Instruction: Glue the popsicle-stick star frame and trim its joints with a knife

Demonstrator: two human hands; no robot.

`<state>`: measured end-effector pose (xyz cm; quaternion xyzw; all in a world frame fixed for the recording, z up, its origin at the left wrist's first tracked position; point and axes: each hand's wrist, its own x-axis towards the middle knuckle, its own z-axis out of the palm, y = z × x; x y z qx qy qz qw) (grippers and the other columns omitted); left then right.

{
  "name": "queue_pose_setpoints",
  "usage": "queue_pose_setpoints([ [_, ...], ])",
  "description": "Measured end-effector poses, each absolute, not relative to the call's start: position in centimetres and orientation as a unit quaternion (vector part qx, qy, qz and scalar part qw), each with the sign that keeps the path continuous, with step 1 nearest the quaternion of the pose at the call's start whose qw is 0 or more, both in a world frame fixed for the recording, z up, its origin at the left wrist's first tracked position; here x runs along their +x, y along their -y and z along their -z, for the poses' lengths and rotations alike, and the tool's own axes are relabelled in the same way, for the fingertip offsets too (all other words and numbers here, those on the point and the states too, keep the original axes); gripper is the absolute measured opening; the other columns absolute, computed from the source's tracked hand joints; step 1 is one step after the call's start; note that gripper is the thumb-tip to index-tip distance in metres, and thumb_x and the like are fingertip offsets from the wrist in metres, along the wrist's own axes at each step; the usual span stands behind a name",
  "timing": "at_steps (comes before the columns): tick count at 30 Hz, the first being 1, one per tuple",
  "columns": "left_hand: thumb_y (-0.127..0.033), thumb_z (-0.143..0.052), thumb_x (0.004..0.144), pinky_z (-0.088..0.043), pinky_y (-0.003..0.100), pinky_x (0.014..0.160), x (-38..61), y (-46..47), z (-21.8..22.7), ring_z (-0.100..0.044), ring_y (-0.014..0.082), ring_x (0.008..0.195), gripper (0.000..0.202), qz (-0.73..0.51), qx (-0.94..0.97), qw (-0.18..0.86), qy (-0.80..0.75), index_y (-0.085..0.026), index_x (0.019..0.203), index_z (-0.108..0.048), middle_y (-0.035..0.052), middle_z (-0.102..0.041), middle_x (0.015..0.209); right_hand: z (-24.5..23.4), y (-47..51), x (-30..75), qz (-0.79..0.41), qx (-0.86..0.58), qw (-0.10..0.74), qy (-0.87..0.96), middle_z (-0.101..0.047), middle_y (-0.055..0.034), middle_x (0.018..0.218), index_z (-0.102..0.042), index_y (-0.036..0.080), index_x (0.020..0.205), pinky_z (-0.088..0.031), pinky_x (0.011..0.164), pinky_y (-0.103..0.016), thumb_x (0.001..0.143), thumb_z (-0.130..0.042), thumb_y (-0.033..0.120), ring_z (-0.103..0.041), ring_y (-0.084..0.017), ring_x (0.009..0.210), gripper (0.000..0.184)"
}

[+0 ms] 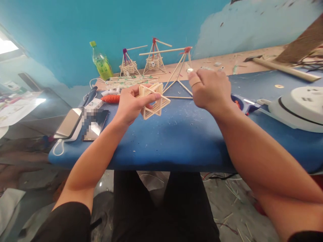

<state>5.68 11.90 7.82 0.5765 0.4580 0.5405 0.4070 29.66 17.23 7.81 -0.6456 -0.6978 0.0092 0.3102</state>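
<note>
Turquoise wall backs a long blue padded work board [176, 134], the landmark for everything else. At its far edge stand three small stick-built crane models [153, 60] beside a green plastic bottle [101, 64]. Above its middle, the left hand [131, 106] clamps a pale wooden stick lattice frame [152, 101], lifted for access. The right hand [209, 89], just beyond it, pinches a small whitish piece [189, 70], fingers together.

A green bottle [101, 63], two phones [80, 122] and a hammer [280, 66] lie about.
</note>
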Motion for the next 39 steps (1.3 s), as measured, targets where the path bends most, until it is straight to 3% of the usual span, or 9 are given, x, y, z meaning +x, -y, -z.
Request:
queue_pose_setpoints([
  [4,-0.046,-0.104,0.060,-0.056,0.027,0.058,5.8,-12.1,-7.5,-0.068,0.0135,0.065,0.050,-0.545,0.572,0.420,-0.447,-0.016,0.093,-0.082,0.0030,-0.080,0.086,-7.2,-17.4,29.6,-0.058,-0.535,0.398,0.743,-0.056,-0.0054,0.075,-0.050,0.027,0.076,-0.033,0.076,-0.042,0.113,-0.049,0.046,-0.049,-0.023,0.076,0.041],
  [8,-0.046,-0.107,0.059,-0.055,0.026,0.061,5.9,-12.5,-6.9,-0.065,0.0120,0.065,0.053,-0.529,0.581,0.439,-0.437,-0.016,0.096,-0.083,0.0007,-0.077,0.081,-5.6,-16.0,27.4,-0.144,-0.360,0.477,0.789,-0.060,-0.0003,0.081,-0.065,0.027,0.094,-0.044,0.077,-0.040,0.100,-0.074,0.053,-0.053,-0.020,0.076,0.028],
  [11,-0.042,-0.106,0.062,-0.056,0.026,0.066,6.0,-12.4,-6.7,-0.066,0.0119,0.069,0.051,-0.503,0.608,0.450,-0.417,-0.015,0.099,-0.085,-0.0001,-0.075,0.080,-5.0,-15.6,26.4,-0.194,-0.298,0.518,0.778,-0.065,0.0007,0.085,-0.071,0.027,0.100,-0.048,0.077,-0.039,0.091,-0.084,0.045,-0.055,-0.018,0.075,0.024],
  [15,-0.040,-0.104,0.066,-0.054,0.027,0.063,6.1,-12.1,-6.8,-0.067,0.0130,0.066,0.045,-0.493,0.609,0.445,-0.434,-0.016,0.099,-0.085,-0.0005,-0.075,0.076,-5.4,-15.6,26.4,-0.200,-0.306,0.530,0.765,-0.071,-0.0026,0.086,-0.074,0.027,0.085,-0.052,0.080,-0.042,0.090,-0.080,0.034,-0.061,-0.021,0.081,0.010],
  [22,-0.047,-0.103,0.067,-0.055,0.029,0.067,6.2,-12.1,-6.7,-0.070,0.0159,0.072,0.044,-0.491,0.598,0.446,-0.449,-0.018,0.092,-0.082,0.0009,-0.076,0.079,-5.9,-15.5,26.3,-0.219,-0.377,0.514,0.739,-0.073,-0.0043,0.089,-0.072,0.026,0.081,-0.056,0.087,-0.044,0.091,-0.074,0.034,-0.067,-0.024,0.088,0.013],
  [29,-0.035,-0.109,0.053,-0.064,0.037,0.088,5.6,-12.9,-6.5,-0.080,0.0256,0.104,0.077,-0.528,0.533,0.503,-0.430,-0.019,0.122,-0.078,0.0092,-0.086,0.110,-5.7,-16.8,26.8,-0.320,-0.399,0.578,0.635,-0.053,0.0006,0.065,-0.064,0.028,0.073,-0.039,0.053,-0.035,0.086,-0.085,0.051,-0.050,-0.017,0.059,0.034],
  [33,-0.046,-0.109,0.060,-0.062,0.037,0.105,5.4,-13.3,-6.4,-0.079,0.0218,0.107,0.058,-0.519,0.542,0.530,-0.395,-0.016,0.101,-0.081,0.0081,-0.084,0.105,-5.5,-17.4,26.9,-0.342,-0.406,0.595,0.604,-0.050,0.0033,0.062,-0.062,0.027,0.076,-0.033,0.045,-0.034,0.087,-0.086,0.055,-0.041,-0.012,0.048,0.038],
  [35,-0.052,-0.107,0.065,-0.063,0.036,0.103,5.4,-13.3,-6.3,-0.079,0.0213,0.105,0.055,-0.507,0.544,0.547,-0.383,-0.017,0.097,-0.081,0.0082,-0.083,0.107,-5.4,-17.5,26.8,-0.331,-0.415,0.602,0.597,-0.049,0.0038,0.062,-0.060,0.027,0.076,-0.032,0.044,-0.033,0.088,-0.086,0.055,-0.041,-0.012,0.046,0.039],
  [39,-0.040,-0.110,0.059,-0.064,0.035,0.095,5.6,-13.2,-6.2,-0.079,0.0207,0.101,0.062,-0.508,0.525,0.565,-0.384,-0.020,0.110,-0.081,0.0059,-0.083,0.109,-5.2,-17.5,26.6,-0.326,-0.427,0.607,0.586,-0.052,0.0031,0.060,-0.057,0.028,0.075,-0.031,0.043,-0.033,0.088,-0.086,0.054,-0.043,-0.012,0.046,0.041],
])
